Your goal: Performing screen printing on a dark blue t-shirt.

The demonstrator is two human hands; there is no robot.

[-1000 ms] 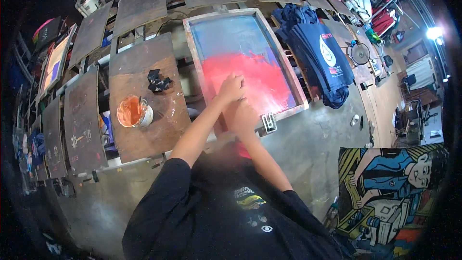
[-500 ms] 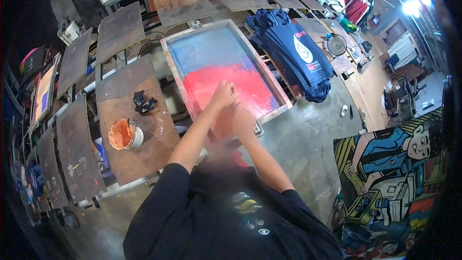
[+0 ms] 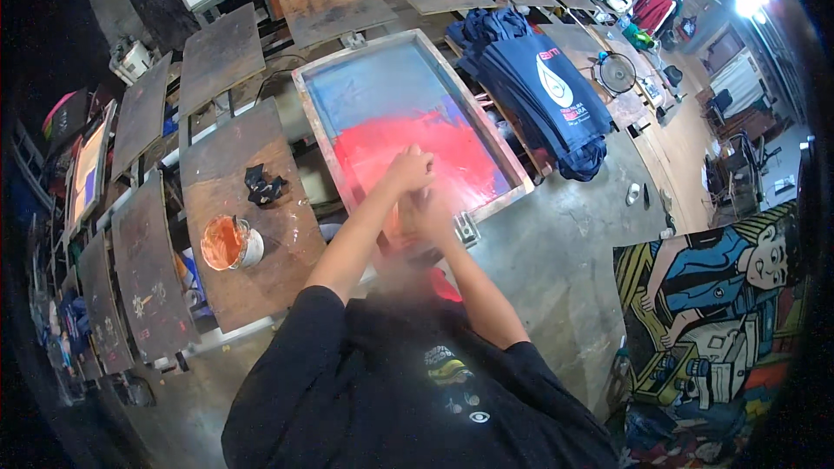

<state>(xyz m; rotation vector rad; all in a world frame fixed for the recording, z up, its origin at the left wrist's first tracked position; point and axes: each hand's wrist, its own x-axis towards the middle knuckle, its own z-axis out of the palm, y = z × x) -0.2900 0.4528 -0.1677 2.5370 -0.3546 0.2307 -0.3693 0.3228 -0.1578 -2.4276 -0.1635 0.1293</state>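
A screen-printing frame (image 3: 312, 113) lies in front of me, its wooden rim stained with ink. Bright red ink (image 3: 373, 143) covers the nearer part of its mesh, while the far part of the mesh (image 3: 373, 78) shows bluish grey. My left hand (image 3: 412, 168) is closed, fingers curled, over the red area; what it grips is hidden beneath it. Just nearer and to the right, my right hand (image 3: 428, 214) is smeared by motion, so its fingers cannot be made out. A haze blurs the frame's near end between my forearms. A metal clamp (image 3: 466, 228) sits at the near right corner.
Left of the frame, a brown board (image 3: 248, 135) carries a tub of orange ink (image 3: 233, 243) and a crumpled black cloth (image 3: 263, 185). Printed navy cloth items (image 3: 539, 87) are piled at the right. A small fan (image 3: 615, 73) stands beyond them. More boards (image 3: 334, 7) line the back.
The whole view has shifted slightly. My right hand has moved a little nearer to me and is more blurred. My left hand stays closed over the red ink.
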